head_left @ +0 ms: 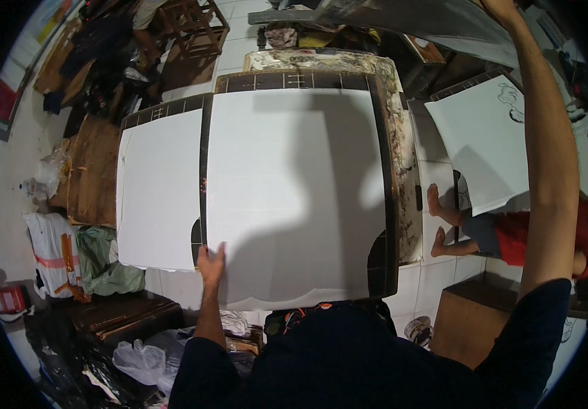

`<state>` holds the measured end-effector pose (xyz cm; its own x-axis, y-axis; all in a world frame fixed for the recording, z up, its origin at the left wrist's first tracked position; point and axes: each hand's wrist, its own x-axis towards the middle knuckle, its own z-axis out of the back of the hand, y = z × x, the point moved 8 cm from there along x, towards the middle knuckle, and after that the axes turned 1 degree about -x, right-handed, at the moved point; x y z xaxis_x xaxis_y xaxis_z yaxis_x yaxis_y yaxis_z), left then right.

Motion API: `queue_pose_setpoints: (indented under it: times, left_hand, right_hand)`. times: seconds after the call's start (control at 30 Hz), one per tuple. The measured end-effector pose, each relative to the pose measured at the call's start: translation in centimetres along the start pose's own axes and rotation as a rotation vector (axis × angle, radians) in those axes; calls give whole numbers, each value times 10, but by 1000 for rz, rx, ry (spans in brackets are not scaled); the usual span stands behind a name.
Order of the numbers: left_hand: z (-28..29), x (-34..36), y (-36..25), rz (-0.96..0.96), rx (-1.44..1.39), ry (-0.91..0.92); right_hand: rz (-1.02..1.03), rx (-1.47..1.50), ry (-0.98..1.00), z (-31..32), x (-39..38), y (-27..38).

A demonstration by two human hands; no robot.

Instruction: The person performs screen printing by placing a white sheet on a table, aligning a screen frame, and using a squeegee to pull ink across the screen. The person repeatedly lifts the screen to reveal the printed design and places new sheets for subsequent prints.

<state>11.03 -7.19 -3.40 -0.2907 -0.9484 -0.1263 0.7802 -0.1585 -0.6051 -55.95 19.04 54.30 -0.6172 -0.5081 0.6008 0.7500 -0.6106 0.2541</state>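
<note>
White fabric (273, 170) lies flat on a dark-edged board (294, 81) with pale marks along its far edge. At the near left edge of this fabric rests my left hand (211, 266), its thumb and fingers apart and nothing held in them. My right arm reaches far up on the right. There my right hand (498, 9), partly cut off by the picture's upper rim, grips the edge of a large grey framed panel (423, 24). This panel is raised and tilted beyond the board. A shadow of my head and arm falls across the fabric.
A second board with white fabric (157, 184) adjoins on the left; another white-covered board (485, 143) with black line drawings stands right. Beside that one sits a person in a red shirt (516, 235). Plastic bags (140, 361), a brown box (471, 317) and a wooden stool (192, 27) stand around.
</note>
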Motion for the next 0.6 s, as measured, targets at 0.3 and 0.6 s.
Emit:
queue_pose_setpoints:
  times: [0.3, 0.6]
  left_hand:
    - [-46, 6, -104, -31, 43, 172]
    - [-38, 10, -130, -8, 76, 106]
  right_hand:
    - [37, 14, 58, -2, 34, -3]
    - [65, 0, 70, 1, 62, 0]
